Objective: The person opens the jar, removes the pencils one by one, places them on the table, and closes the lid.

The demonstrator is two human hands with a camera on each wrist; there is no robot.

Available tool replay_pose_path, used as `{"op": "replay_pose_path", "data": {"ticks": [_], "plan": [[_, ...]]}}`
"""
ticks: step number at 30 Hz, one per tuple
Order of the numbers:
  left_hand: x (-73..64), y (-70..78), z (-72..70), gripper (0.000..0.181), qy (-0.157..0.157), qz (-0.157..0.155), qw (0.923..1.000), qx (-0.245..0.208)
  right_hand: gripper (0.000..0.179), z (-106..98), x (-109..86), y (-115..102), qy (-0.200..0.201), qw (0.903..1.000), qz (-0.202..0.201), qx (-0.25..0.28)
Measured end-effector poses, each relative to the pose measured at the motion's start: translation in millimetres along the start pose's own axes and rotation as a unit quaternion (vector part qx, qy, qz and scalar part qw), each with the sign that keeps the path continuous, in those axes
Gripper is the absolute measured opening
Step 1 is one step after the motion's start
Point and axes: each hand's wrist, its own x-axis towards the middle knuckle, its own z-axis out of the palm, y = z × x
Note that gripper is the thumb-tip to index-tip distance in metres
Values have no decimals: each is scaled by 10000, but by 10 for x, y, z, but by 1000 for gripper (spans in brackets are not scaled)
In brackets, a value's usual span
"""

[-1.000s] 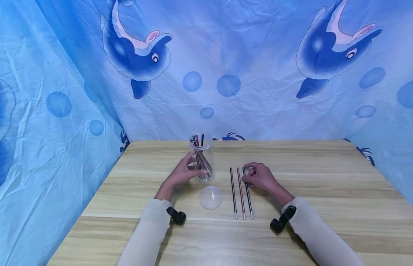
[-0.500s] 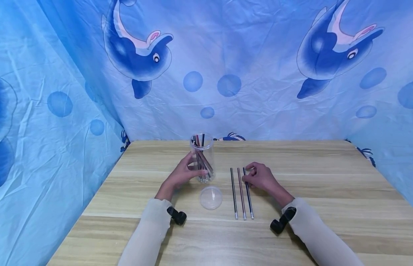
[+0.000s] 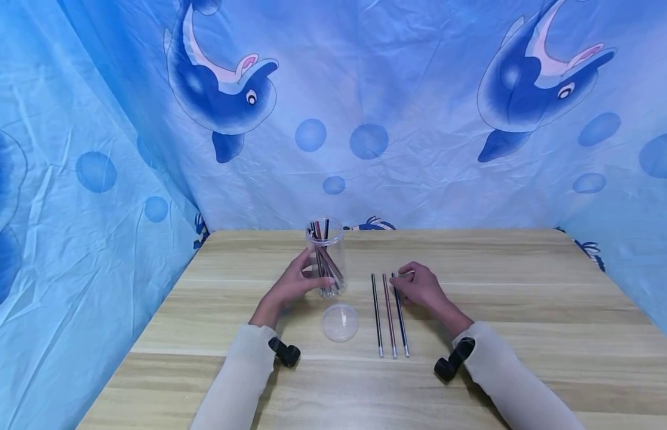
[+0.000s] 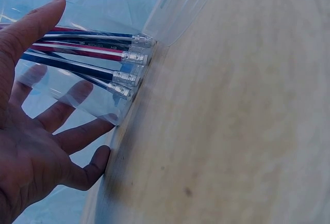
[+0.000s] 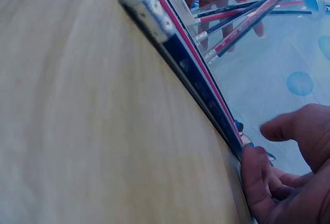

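My left hand (image 3: 295, 283) holds a clear plastic jar (image 3: 339, 254) upright, thumb across its near side and fingers around the back. Inside lean several striped pencils (image 4: 98, 53), their metal-capped ends at the jar's bottom. To the right, a black pencil (image 3: 377, 316), a red pencil (image 3: 389, 319) and a dark blue pencil (image 3: 400, 322) lie side by side on the table. My right hand (image 3: 421, 285) is at the far end of the dark blue one. In the right wrist view its bent fingers touch that end, while the thumb (image 5: 281, 128) stands apart from it.
A round clear lid (image 3: 340, 323) lies on the wooden table (image 3: 500, 340), in front of the jar. Behind the table's far edge hangs a blue curtain (image 3: 419, 179) printed with dolphins, and it continues along the left side.
My right hand's thumb and forefinger have shifted slightly at the dark blue pencil's far end. The pencils, lid, jar and left hand stay as they were.
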Motion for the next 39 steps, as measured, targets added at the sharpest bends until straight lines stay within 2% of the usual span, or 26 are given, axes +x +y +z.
{"op": "replay_pose_path", "data": {"ticks": [4, 8, 12, 15, 18, 24, 27, 32, 36, 39], "plan": [[-24, 8, 1, 100, 48, 27, 10000, -2, 38, 47, -26, -77, 255, 9990, -200, 292], [-31, 16, -4, 100, 75, -18, 10000, 54, 34, 116, -86, -255, 517, 9946, -706, 567], [-20, 31, -8, 100, 29, 11, 10000, 9, 29, 187, -178, -538, 617, 9847, -1298, 986], [-13, 46, -13, 99, 18, 61, 10000, -44, 32, 248, -231, -754, 492, 9747, -1701, 1364], [-13, 47, -14, 97, 59, 32, 10000, 32, 37, 310, -269, -939, 292, 9656, -1941, 1707], [-31, 31, 3, 97, 32, 47, 9999, 153, 41, 402, -319, -1214, 153, 9551, -2065, 2119], [-49, 12, 4, 97, 58, 45, 9998, 168, 43, 464, -340, -1310, 113, 9554, -2148, 2025], [-60, 11, 1, 95, 23, 6, 9996, 289, 50, 546, -367, -1455, 6, 9670, -2198, 1287], [-75, 66, -8, 92, -101, 48, 9995, 279, 55, 558, -323, -1540, -146, 9781, -1931, 757], [-70, 73, -16, 91, -150, 131, 9996, 222, 55, 530, -284, -1569, -413, 9800, -1761, 827]]}}
